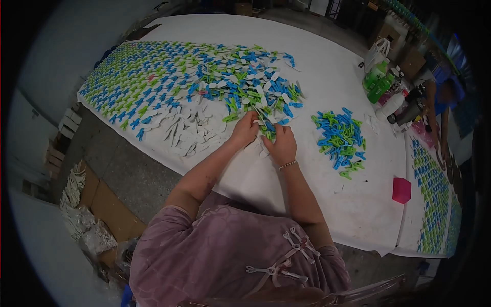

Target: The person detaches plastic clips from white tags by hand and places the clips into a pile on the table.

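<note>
My left hand (pixel 246 130) is closed, fingertips pinched at the near edge of a large heap of blue and green clothes pegs (pixel 240 82). Beside it my right hand (pixel 282 144), a beaded bracelet at its wrist, has its fingers curled in a pinch. Between the two hands show a blue-and-green clothes peg (pixel 267 126) and white strips; what each fingertip grips is partly hidden. White flat pieces (pixel 189 128) lie in a loose pile to the left of my hands. On the right is a smaller pile of blue and green pegs (pixel 340 137).
Neat rows of pegs (pixel 117 82) cover the table's left end. A pink box (pixel 401 190) sits near the right edge. Bottles (pixel 378 82) stand at the far right. Another person's arm (pixel 444 128) reaches over more peg rows (pixel 432 199). Cardboard (pixel 110 204) lies on the floor.
</note>
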A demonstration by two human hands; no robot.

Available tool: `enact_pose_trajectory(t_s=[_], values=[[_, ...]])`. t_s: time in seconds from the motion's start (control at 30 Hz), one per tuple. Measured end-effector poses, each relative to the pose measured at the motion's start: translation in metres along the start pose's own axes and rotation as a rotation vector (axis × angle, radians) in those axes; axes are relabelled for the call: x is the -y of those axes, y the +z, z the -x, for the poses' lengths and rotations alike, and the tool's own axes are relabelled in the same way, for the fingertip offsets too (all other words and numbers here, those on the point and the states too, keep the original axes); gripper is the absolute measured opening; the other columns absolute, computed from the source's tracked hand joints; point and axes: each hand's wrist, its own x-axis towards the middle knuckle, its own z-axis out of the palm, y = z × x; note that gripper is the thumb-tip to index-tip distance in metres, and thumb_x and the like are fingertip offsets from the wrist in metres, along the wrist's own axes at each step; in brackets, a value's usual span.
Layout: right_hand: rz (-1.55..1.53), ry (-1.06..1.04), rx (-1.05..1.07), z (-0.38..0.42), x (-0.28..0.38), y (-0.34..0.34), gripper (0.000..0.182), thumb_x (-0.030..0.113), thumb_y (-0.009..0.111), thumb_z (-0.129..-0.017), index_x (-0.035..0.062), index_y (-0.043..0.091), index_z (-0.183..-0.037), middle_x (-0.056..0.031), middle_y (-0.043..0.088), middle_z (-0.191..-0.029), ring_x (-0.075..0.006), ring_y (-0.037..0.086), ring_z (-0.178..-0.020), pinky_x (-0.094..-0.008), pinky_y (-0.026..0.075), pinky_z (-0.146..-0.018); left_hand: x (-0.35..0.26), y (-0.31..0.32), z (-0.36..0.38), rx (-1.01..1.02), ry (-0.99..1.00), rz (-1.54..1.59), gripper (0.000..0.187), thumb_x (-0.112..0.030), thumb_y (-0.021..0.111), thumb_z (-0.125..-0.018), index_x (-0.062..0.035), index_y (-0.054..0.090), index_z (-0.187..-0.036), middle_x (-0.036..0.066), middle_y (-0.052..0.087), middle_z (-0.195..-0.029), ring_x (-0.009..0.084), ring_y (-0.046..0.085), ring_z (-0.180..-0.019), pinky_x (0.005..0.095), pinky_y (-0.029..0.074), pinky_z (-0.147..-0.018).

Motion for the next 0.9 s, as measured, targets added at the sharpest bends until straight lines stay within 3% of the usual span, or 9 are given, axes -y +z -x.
enact_pose_trajectory(t_s=[0.2,0.3,0.4,0.47,0.5,0.67,0.8,0.87,0.9], values=[[-0.019,0.042,-0.061,-0.013,-0.018,0.019,0.046,0.024,0.073,-0.071,0.0048,0.053,-0.108,-0.0153,0.053,-0.102,-0.0323,0.056,-0.088,-0.0398,0.048,-0.072,-0.02,0.018,-0.024,-0.022,-0.168,0.214,0.042,-0.017,0.064,-0.083,-0.0017,0.047,-0.118,0.008,0.06,-0.087,0.0142,0.058,-0.073,0.027,0.048,-0.065],[-0.034,0.019,-0.086,-0.01,-0.024,0.016,0.046,0.026,0.074,-0.069,0.0053,0.054,-0.106,-0.0149,0.055,-0.097,-0.0326,0.056,-0.085,-0.0401,0.047,-0.069,-0.019,0.016,-0.028,0.037,-0.191,0.129,0.037,-0.021,0.067,-0.082,-0.0005,0.052,-0.109,0.006,0.06,-0.083,0.0123,0.057,-0.068,0.0255,0.047,-0.061],[0.088,0.085,-0.027,-0.01,-0.018,0.005,0.046,0.028,0.075,-0.068,0.0063,0.056,-0.103,-0.0134,0.057,-0.09,-0.0312,0.056,-0.082,-0.0402,0.046,-0.067,-0.02,0.018,-0.027,-0.017,-0.071,0.142,0.029,-0.024,0.068,-0.081,-0.0017,0.056,-0.095,0.004,0.06,-0.075,0.0124,0.056,-0.062,0.0264,0.045,-0.057],[0.138,0.047,-0.076,-0.009,-0.014,0.006,0.042,0.031,0.075,-0.067,0.0085,0.057,-0.097,-0.0112,0.058,-0.088,-0.0284,0.054,-0.081,-0.0398,0.043,-0.067,-0.039,0.014,-0.031,-0.02,-0.163,-0.272,0.029,-0.029,0.068,-0.08,-0.0035,0.055,-0.083,0.005,0.058,-0.067,0.0144,0.055,-0.059,0.0284,0.043,-0.054],[0.143,0.054,-0.075,-0.009,-0.011,0.005,0.042,0.031,0.075,-0.067,0.0085,0.057,-0.097,-0.0112,0.058,-0.088,-0.0284,0.054,-0.081,-0.0398,0.043,-0.067,-0.038,0.014,-0.032,-0.012,-0.164,-0.269,0.029,-0.029,0.068,-0.08,-0.0035,0.055,-0.083,0.005,0.058,-0.067,0.0144,0.055,-0.059,0.0284,0.043,-0.054],[0.265,0.104,-0.051,-0.017,-0.004,0.011,0.041,0.032,0.073,-0.068,0.0103,0.059,-0.1,-0.0111,0.059,-0.089,-0.0275,0.055,-0.082,-0.039,0.045,-0.068,-0.023,0.017,-0.029,-0.098,-0.12,0.031,0.029,-0.031,0.064,-0.082,-0.0048,0.054,-0.077,0.006,0.056,-0.06,0.019,0.055,-0.056,0.0306,0.042,-0.054],[0.275,0.157,0.017,-0.026,-0.001,0.019,0.034,0.03,0.072,-0.07,0.0107,0.06,-0.096,-0.012,0.057,-0.093,-0.0281,0.056,-0.08,-0.0393,0.046,-0.064,-0.009,0.015,-0.024,-0.207,-0.072,0.052,0.022,-0.025,0.056,-0.088,-0.0043,0.055,-0.082,0.004,0.057,-0.066,0.0155,0.052,-0.054,0.0301,0.041,-0.053],[0.128,0.281,0.087,-0.029,0.001,0.017,0.034,0.027,0.07,-0.074,0.0099,0.059,-0.101,-0.0134,0.057,-0.099,-0.0305,0.059,-0.082,-0.0385,0.049,-0.067,0.013,0.01,-0.034,-0.42,-0.023,0.361,0.018,-0.019,0.048,-0.093,-0.0039,0.055,-0.087,0.002,0.055,-0.072,0.0116,0.048,-0.057,0.0283,0.041,-0.055],[0.136,0.285,0.089,-0.028,-0.002,0.016,0.034,0.027,0.07,-0.074,0.0099,0.059,-0.101,-0.0134,0.057,-0.099,-0.0305,0.059,-0.082,-0.0385,0.049,-0.067,0.011,0.003,-0.039,-0.423,-0.135,0.65,0.019,-0.019,0.044,-0.095,-0.0033,0.054,-0.097,0.002,0.053,-0.074,0.0094,0.045,-0.062,0.026,0.041,-0.059]])
